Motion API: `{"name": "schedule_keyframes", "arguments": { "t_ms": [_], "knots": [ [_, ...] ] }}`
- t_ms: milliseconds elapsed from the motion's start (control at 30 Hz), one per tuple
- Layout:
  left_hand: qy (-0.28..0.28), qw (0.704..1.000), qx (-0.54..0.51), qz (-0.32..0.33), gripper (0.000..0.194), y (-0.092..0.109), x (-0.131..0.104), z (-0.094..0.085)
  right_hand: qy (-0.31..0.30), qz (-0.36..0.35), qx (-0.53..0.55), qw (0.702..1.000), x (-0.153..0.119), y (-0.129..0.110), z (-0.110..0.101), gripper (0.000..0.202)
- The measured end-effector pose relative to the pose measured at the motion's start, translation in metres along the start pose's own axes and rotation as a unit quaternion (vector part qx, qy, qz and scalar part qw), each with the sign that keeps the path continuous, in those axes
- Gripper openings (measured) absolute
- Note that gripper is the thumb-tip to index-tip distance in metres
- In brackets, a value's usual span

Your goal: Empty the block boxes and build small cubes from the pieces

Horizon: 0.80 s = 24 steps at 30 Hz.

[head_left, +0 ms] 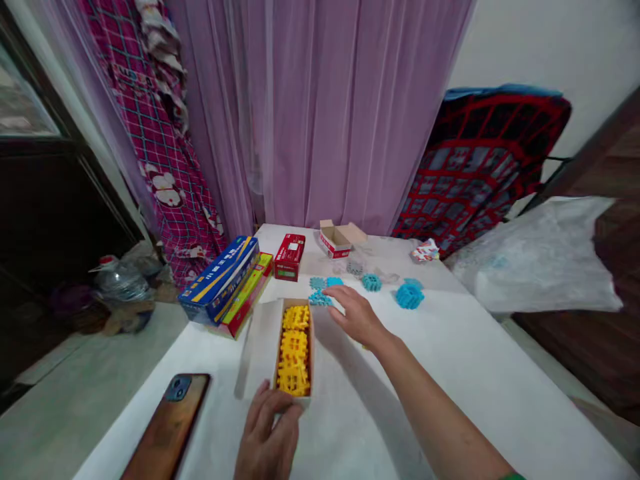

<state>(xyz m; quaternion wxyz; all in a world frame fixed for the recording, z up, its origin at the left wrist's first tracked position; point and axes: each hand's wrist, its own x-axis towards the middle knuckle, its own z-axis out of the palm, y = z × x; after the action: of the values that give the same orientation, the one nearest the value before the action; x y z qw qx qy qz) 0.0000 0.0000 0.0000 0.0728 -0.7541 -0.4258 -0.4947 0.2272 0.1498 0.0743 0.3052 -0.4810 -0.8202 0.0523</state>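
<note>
An open white box (311,360) lies lengthwise on the white table, filled with yellow interlocking plastic pieces (294,350). My left hand (270,427) rests at the box's near end, fingers bent and apart, touching its edge. Reaching forward, my right hand (355,312) has its fingers apart over the table, beside several flat blue pieces (320,299). I see nothing between its fingers. Farther right are a teal assembled piece (371,283) and a larger blue round one (409,296).
A phone (167,427) lies at the near left. Blue (220,280) and red-yellow boxes (243,300) are stacked at the left. Behind stand a red box (290,257) and an open red-white carton (336,241). Crumpled wrapping (425,251) lies at the back right.
</note>
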Motion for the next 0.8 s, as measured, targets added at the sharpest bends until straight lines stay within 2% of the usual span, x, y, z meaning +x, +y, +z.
{"name": "schedule_keyframes", "arguments": {
  "t_ms": [100,167,267,433,600,667,800],
  "knots": [
    [-0.020,1.000,0.006,0.012,0.025,-0.005,-0.003,-0.003,-0.005,0.062,-0.011,0.998,-0.024,0.022,-0.005,0.031],
    [-0.026,0.999,0.010,0.018,0.024,-0.006,-0.003,-0.005,-0.012,0.061,-0.019,0.998,-0.031,0.023,-0.008,0.030],
    [-0.026,0.999,0.018,0.023,0.023,-0.003,0.002,-0.007,-0.034,0.009,-0.043,0.998,-0.021,0.002,-0.009,0.032],
    [-0.010,0.999,0.022,0.028,0.022,0.003,0.008,-0.008,-0.105,-0.043,-0.119,0.986,0.018,-0.042,0.002,0.028],
    [-0.012,1.000,0.014,0.019,0.021,0.003,0.006,-0.008,-0.214,-0.046,-0.184,0.958,0.036,-0.056,0.016,0.021],
    [-0.014,1.000,0.011,0.019,0.022,0.002,0.005,-0.007,-0.220,-0.033,-0.176,0.959,0.037,-0.056,0.013,0.021],
    [-0.014,1.000,0.009,0.020,0.022,0.000,0.003,-0.005,-0.180,-0.018,-0.154,0.971,0.036,-0.056,0.003,0.027]
  ]
}}
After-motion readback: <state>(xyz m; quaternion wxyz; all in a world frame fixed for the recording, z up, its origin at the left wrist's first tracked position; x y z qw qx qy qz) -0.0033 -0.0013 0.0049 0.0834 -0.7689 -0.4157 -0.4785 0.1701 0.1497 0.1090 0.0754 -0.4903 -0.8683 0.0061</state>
